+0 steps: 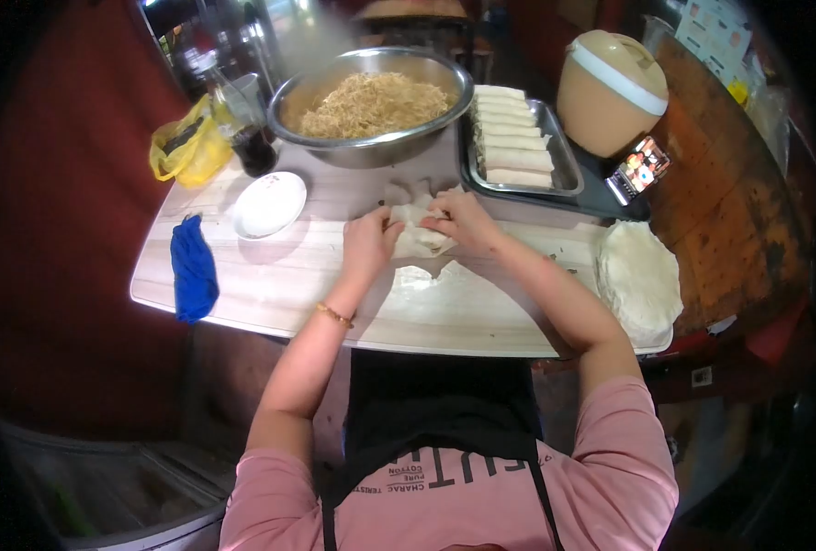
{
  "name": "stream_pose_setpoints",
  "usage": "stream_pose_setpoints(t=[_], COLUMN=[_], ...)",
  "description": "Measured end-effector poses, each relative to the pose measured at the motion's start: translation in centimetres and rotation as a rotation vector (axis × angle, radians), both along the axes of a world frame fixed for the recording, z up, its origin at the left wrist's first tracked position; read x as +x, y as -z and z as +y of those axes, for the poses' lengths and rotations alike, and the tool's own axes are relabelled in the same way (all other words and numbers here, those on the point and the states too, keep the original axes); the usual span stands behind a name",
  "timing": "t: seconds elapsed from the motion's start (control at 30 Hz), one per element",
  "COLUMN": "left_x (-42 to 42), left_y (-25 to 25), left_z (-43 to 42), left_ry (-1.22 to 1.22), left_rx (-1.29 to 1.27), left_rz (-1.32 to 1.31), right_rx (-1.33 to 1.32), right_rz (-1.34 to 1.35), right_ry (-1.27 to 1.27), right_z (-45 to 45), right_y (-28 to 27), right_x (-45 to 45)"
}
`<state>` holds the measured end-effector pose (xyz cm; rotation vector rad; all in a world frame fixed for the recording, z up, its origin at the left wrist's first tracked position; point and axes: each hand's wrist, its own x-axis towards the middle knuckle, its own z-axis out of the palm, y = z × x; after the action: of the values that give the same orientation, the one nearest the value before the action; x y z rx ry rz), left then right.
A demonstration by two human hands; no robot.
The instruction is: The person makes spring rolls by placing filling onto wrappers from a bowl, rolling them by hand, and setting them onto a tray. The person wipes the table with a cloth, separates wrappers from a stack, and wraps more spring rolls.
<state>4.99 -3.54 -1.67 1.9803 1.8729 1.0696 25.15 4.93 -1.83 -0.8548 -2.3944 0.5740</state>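
A thin, pale spring roll wrapper (413,241) lies at the middle of the table, partly folded. My left hand (367,241) grips its left side with bent fingers. On the right side, my right hand (466,221) has its fingers curled and pressed onto the wrapper. Some filling seems to show at its lower fold, though my fingers hide most of the inside. Beyond my hands stands a large steel bowl (371,147) heaped with shredded brown filling (376,104). Finished rolls (516,142) lie in a row in a metal tray (568,170). A stack of round wrappers (640,283) rests at the right.
At the left are a white bowl (270,205), a blue cloth (193,269), a yellow plastic bag (208,151) and a bottle of dark liquid (252,147). A lidded tan container (610,96) and a lit phone (640,171) stand at the back right.
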Motion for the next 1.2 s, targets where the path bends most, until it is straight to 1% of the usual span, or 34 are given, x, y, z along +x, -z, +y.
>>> stream_pose_setpoints(t=[0.03,0.1,0.13,0.17,0.2,0.23,0.27,0.3,0.33,0.37,0.4,0.43,0.47,0.5,0.53,0.6,0.63,0.67,0.7,0.73,0.77,0.8,0.83,0.87,0.9,0.93,0.97,1.03,1.07,1.1,1.13,1.2], left_x=[-0.2,-0.3,-0.3,-0.2,-0.1,0.0,0.1,0.4,0.6,0.5,0.4,0.2,0.1,-0.1,-0.2,-0.6,-0.8,-1.0,-1.2,-1.4,-1.6,-1.7,-1.7,-1.6,-1.4,-1.3,-1.3,-1.1,-1.1,-0.9,-0.7,-0.6], left_y=[0.4,0.9,1.1,1.3,1.2,1.1,1.0,0.0,-0.4,-0.3,-0.2,-0.1,0.0,0.0,0.1,0.0,-0.3,-0.4,-1.1,-1.8,-2.5,-3.4,-3.8,-3.8,-3.9,-4.0,-3.7,-2.6,-2.1,-2.0,-1.8,-1.6], left_z=[0.2,0.4,0.5,0.5,0.3,0.1,0.1,-0.3,-0.6,-0.6,-0.4,-0.3,-0.1,0.0,0.1,-0.2,-0.4,-0.6,-1.2,-1.9,-2.6,-3.3,-3.7,-4.0,-4.2,-4.2,-4.1,-3.7,-3.5,-3.2,-2.9,-2.3], left_ry=[0.009,0.007,0.011,0.013,-0.011,-0.035,-0.035,-0.026,-0.017,-0.017,0.057,0.131,0.130,0.164,0.198,0.190,0.182,0.182,0.197,0.211,0.208,0.270,0.334,0.335,0.384,0.431,0.430,0.428,0.424,0.376,0.329,0.322], left_rx=[-0.045,-0.027,-0.006,-0.006,0.094,0.195,0.195,0.302,0.407,0.406,0.351,0.297,0.297,0.240,0.184,0.144,0.103,0.102,0.040,-0.022,-0.025,-0.112,-0.198,-0.198,-0.125,-0.051,-0.048,0.185,0.185,0.217,0.249,0.278], left_rz=[-0.110,-0.144,-0.174,-0.175,-0.053,0.071,0.069,0.208,0.349,0.348,0.301,0.253,0.253,0.211,0.168,0.129,0.091,0.092,0.006,-0.081,-0.084,-0.016,0.054,0.051,0.164,0.280,0.279,0.314,0.312,0.371,0.430,0.423], right_rx=[-0.005,0.126,0.126,0.290,0.454,0.454,0.553,0.651,0.650,0.656,0.663,0.663,0.637,0.610,0.610,0.418,0.418,0.216,0.014,0.015,0.077,0.139,0.136,0.354,0.575,0.577,0.593,0.608,0.608,0.608,0.608,0.626], right_rz=[-0.004,-0.037,-0.040,0.013,0.066,0.065,-0.001,-0.067,-0.068,-0.109,-0.150,-0.151,-0.123,-0.096,-0.096,-0.044,-0.044,-0.068,-0.091,-0.092,-0.137,-0.183,-0.186,-0.224,-0.260,-0.262,-0.240,-0.219,-0.157,-0.096,-0.098,-0.095], right_ry=[-0.004,0.079,0.080,0.089,0.098,0.100,0.070,0.039,0.039,-0.055,-0.149,-0.150,-0.220,-0.290,-0.291,-0.276,-0.276,-0.204,-0.131,-0.134,-0.186,-0.238,-0.239,-0.273,-0.305,-0.304,-0.290,-0.283,-0.248,-0.212,-0.213,-0.173], right_z=[0.0,-0.1,-0.3,-0.5,-0.9,-1.2,-1.4,-1.6,-1.5,-1.2,-0.9,-0.8,-0.7,-0.5,-0.2,-0.2,-0.4,-0.7,-1.2,-2.0,-2.8,-3.4,-3.8,-4.1,-4.2,-4.2,-4.2,-4.4,-4.6,-4.6,-4.4,-3.6], right_y=[0.0,-0.4,-0.6,-0.7,-1.1,-1.6,-2.2,-2.5,-2.4,-2.4,-2.4,-2.3,-2.2,-1.9,-1.5,-1.4,-1.6,-1.8,-2.4,-3.4,-4.2,-4.5,-4.1,-3.6,-3.2,-2.9,-2.7,-2.5,-2.4,-2.3,-2.0,-1.3], right_x=[-0.1,-0.2,-0.2,-0.4,-0.6,-0.7,-0.8,-0.8,-0.8,-0.9,-0.9,-0.9,-0.9,-0.9,-0.9,-0.8,-0.6,-0.3,-0.1,0.2,0.7,1.0,0.9,0.8,0.7,0.8,0.8,0.7,0.7,0.7,0.7,0.7])
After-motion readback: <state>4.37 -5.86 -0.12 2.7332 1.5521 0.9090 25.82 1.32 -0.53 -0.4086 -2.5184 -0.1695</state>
